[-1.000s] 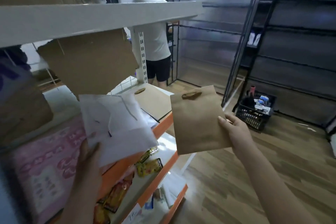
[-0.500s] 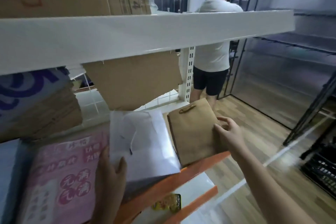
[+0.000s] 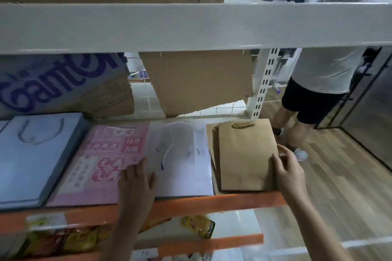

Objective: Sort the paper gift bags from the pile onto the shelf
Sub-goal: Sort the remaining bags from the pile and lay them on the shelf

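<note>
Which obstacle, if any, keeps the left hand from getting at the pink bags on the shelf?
Probably none. The left hand rests on the white bags, and the pink bags lie flat right beside it with nothing on top, so a short shift sideways should reach them.
</note>
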Motion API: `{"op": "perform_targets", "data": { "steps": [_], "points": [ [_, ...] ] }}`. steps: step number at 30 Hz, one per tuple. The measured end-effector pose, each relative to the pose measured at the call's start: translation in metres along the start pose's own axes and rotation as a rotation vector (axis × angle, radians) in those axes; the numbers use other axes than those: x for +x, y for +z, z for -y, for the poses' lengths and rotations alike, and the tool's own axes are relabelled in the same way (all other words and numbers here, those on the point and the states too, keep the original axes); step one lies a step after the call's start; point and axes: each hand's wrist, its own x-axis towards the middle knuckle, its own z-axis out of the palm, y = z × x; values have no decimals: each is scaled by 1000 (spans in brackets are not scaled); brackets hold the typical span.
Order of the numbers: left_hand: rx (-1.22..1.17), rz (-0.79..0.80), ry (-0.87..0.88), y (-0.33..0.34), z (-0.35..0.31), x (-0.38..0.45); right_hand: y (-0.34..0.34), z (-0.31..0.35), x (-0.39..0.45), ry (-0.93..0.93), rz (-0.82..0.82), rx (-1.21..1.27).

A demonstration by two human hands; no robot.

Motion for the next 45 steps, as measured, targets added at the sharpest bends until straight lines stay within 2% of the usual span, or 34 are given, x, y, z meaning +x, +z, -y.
{"op": "perform_targets", "data": {
  "steps": [7,13,19,22,27,32,37,39,45],
  "points": [
    [0,31,-99,-1,-8,-3,-9,-7,22,-26,16,182],
    [52,53,-127,-2,-13,-7,19,-10,32,-125,211,-93],
    [98,83,-120,-7,-19,-9,24,-18,25,-167,223,-290],
    [96,71,-102,-17,-18,-11,18,-10,25,-216,172,-329],
    [130,16,-55,-42,0,-7,33,27,12,-441,149,-314],
    [177,22,-48,-82,58,-2,107,94,-33,-568,287,-231],
    [232,-29,-107,-128,161,-12,198,165,-106,-780,498,-277],
    [273,-51,-133,-148,208,-22,235,192,-142,-795,584,-249],
    [394,-76,-239,-202,338,-60,321,283,-250,-850,699,-121]
  ]
}}
